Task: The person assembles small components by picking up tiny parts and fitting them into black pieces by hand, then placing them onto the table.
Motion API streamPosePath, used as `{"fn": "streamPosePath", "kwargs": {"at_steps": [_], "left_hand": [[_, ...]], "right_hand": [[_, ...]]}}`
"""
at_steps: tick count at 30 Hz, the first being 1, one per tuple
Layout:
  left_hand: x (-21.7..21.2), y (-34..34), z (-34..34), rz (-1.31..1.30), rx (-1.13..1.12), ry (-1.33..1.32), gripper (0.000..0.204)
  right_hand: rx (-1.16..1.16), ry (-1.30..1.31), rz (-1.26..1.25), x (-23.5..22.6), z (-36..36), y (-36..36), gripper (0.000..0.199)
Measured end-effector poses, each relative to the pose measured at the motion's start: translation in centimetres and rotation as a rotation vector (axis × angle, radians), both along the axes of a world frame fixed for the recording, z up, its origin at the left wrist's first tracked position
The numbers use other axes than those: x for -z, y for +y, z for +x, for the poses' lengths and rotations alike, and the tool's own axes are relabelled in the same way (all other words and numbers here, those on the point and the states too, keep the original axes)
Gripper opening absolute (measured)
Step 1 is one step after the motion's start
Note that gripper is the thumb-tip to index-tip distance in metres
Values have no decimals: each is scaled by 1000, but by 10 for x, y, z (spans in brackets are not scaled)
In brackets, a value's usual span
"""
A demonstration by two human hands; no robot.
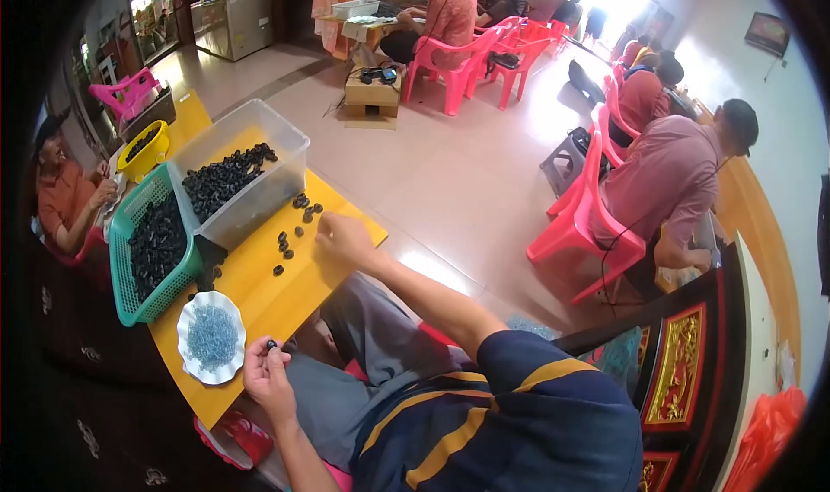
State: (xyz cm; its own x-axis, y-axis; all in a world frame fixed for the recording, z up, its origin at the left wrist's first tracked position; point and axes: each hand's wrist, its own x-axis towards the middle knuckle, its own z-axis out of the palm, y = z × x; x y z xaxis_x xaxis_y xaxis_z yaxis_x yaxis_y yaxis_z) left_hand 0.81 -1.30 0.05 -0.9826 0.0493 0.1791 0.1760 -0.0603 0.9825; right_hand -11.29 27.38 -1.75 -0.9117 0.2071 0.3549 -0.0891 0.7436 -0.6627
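Note:
My left hand (266,373) hovers at the near edge of the yellow table (268,297), fingers pinched on a small black part (271,345). My right hand (344,237) reaches out over the table's far edge, fingers down beside several loose black parts (292,233) scattered on the yellow top. Whether it grips one I cannot tell. A white scalloped dish (210,337) holding tiny bluish pieces sits just left of my left hand.
A clear plastic bin (251,176) and a green basket (154,248) hold many black parts. A yellow bowl (143,152) stands further back. A person sits at the left; others sit on pink chairs (577,224) across the tiled floor.

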Motion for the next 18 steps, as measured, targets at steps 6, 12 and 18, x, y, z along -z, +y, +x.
{"fn": "streamPosePath", "kwargs": {"at_steps": [6, 12, 18], "left_hand": [[-1, 6, 4, -19, 60, 10, 21], [-1, 9, 5, 52, 50, 4, 18], [-8, 8, 6, 72, 82, 9, 14]], "right_hand": [[-215, 71, -358, -11, 39, -30, 19], [-564, -209, -794, -39, 78, -71, 15], [-721, -79, -686, -64, 102, -101, 9]]}}
